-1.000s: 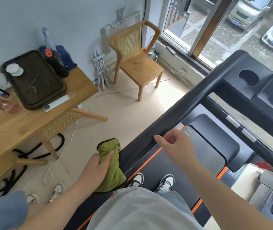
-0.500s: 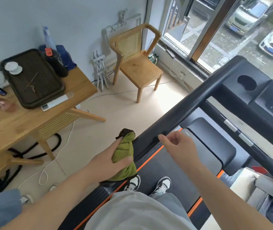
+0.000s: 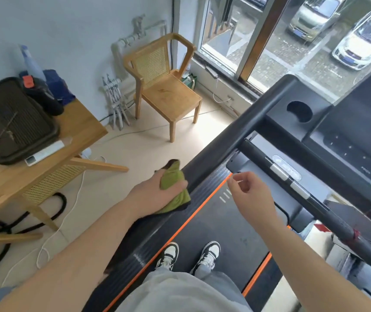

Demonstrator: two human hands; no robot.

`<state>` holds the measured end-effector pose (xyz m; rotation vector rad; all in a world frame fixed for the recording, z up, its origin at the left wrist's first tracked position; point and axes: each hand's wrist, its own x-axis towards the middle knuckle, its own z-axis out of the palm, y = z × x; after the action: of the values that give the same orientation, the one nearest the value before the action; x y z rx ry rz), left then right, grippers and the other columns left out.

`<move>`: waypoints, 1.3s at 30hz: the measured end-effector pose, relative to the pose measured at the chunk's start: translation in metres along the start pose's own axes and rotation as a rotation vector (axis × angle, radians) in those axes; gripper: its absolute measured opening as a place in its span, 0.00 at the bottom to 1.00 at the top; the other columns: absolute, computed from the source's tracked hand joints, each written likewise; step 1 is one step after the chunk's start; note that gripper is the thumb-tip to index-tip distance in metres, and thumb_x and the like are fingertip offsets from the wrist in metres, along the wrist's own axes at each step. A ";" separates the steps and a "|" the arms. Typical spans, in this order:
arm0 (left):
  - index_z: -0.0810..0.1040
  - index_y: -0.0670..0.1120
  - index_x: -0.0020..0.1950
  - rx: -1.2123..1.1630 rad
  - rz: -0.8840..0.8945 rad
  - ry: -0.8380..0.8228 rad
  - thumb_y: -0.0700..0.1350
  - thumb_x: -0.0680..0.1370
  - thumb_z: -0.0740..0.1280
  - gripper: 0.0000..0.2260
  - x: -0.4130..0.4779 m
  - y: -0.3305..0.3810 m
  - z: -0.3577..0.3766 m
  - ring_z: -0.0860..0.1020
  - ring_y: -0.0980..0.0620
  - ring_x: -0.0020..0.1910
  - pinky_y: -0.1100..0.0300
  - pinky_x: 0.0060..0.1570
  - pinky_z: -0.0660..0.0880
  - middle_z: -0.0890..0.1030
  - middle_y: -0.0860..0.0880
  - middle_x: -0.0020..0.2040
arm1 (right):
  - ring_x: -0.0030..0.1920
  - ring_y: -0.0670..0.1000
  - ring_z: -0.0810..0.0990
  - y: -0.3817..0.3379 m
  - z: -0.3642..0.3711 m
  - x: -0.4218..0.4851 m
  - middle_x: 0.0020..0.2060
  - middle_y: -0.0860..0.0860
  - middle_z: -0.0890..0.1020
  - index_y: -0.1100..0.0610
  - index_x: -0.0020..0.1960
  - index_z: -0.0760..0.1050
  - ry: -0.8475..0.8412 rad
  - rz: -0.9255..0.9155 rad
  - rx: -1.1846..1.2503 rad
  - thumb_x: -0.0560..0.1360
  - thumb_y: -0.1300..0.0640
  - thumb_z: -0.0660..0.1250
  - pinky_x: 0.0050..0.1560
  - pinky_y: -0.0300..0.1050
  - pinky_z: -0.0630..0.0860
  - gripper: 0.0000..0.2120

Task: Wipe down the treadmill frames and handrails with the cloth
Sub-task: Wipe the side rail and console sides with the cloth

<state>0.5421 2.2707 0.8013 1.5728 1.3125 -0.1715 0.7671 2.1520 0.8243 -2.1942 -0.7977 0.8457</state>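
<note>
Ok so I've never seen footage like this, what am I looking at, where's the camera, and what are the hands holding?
No robot here. The camera sits on a person's head, looking down at their own arms. They stand on a treadmill belt. The left hand grips a green cloth against the black handrail. The right hand hovers beside the rail, loosely curled, holding nothing. To the left, a wooden table carries a dark tray.

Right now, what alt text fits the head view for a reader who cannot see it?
A person standing on a treadmill belt grips a green cloth in the left hand, pressed against the black left handrail; the right hand hangs loosely curled, holding nothing. A wooden chair and wooden table stand at left.
</note>
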 end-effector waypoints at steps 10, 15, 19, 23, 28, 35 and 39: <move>0.46 0.54 0.84 0.583 0.358 0.384 0.69 0.78 0.62 0.41 0.088 0.132 0.058 0.71 0.37 0.67 0.43 0.61 0.73 0.64 0.38 0.75 | 0.67 0.57 0.71 0.045 -0.060 0.064 0.66 0.53 0.76 0.58 0.69 0.75 0.155 -0.223 -0.685 0.78 0.55 0.70 0.65 0.55 0.74 0.21; 0.52 0.55 0.83 0.898 0.490 0.489 0.63 0.78 0.68 0.39 0.075 0.112 0.077 0.68 0.37 0.70 0.44 0.61 0.74 0.61 0.37 0.75 | 0.61 0.60 0.75 0.053 -0.055 0.063 0.60 0.55 0.80 0.61 0.64 0.79 0.208 -0.428 -0.690 0.75 0.61 0.72 0.56 0.57 0.77 0.17; 0.68 0.55 0.79 0.939 0.586 0.529 0.56 0.75 0.73 0.33 0.023 0.032 0.082 0.65 0.29 0.75 0.36 0.68 0.71 0.63 0.37 0.76 | 0.44 0.49 0.80 0.032 -0.027 0.038 0.42 0.43 0.81 0.51 0.52 0.84 -0.046 -0.263 -0.232 0.81 0.58 0.67 0.46 0.47 0.77 0.07; 0.70 0.56 0.78 0.919 0.582 0.511 0.50 0.73 0.70 0.32 0.005 0.014 0.082 0.60 0.29 0.77 0.34 0.73 0.65 0.64 0.38 0.77 | 0.45 0.52 0.85 0.011 0.000 0.013 0.43 0.51 0.86 0.55 0.48 0.83 -0.327 0.144 0.269 0.84 0.51 0.61 0.49 0.52 0.84 0.15; 0.74 0.53 0.71 0.790 0.684 0.403 0.50 0.71 0.71 0.28 0.044 0.081 0.084 0.61 0.32 0.79 0.36 0.75 0.62 0.69 0.43 0.76 | 0.55 0.48 0.81 -0.004 0.026 0.016 0.50 0.44 0.84 0.48 0.53 0.80 -0.287 0.363 0.679 0.81 0.46 0.60 0.62 0.53 0.78 0.11; 0.81 0.52 0.57 -0.029 0.525 0.481 0.36 0.76 0.61 0.17 0.028 0.091 0.036 0.76 0.58 0.59 0.72 0.58 0.69 0.82 0.58 0.58 | 0.61 0.54 0.82 -0.036 0.049 0.062 0.66 0.49 0.79 0.42 0.80 0.58 -0.128 0.507 0.868 0.73 0.26 0.60 0.64 0.59 0.78 0.39; 0.77 0.55 0.65 0.030 0.374 0.437 0.38 0.81 0.62 0.17 0.030 0.052 0.024 0.72 0.62 0.63 0.69 0.61 0.65 0.77 0.60 0.65 | 0.76 0.61 0.65 -0.051 0.066 0.099 0.80 0.51 0.60 0.51 0.84 0.43 0.167 0.676 0.689 0.73 0.23 0.59 0.76 0.62 0.63 0.52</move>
<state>0.6061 2.2791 0.8019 1.9187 1.3109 0.4081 0.7631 2.2765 0.7893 -1.8413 0.3315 1.0305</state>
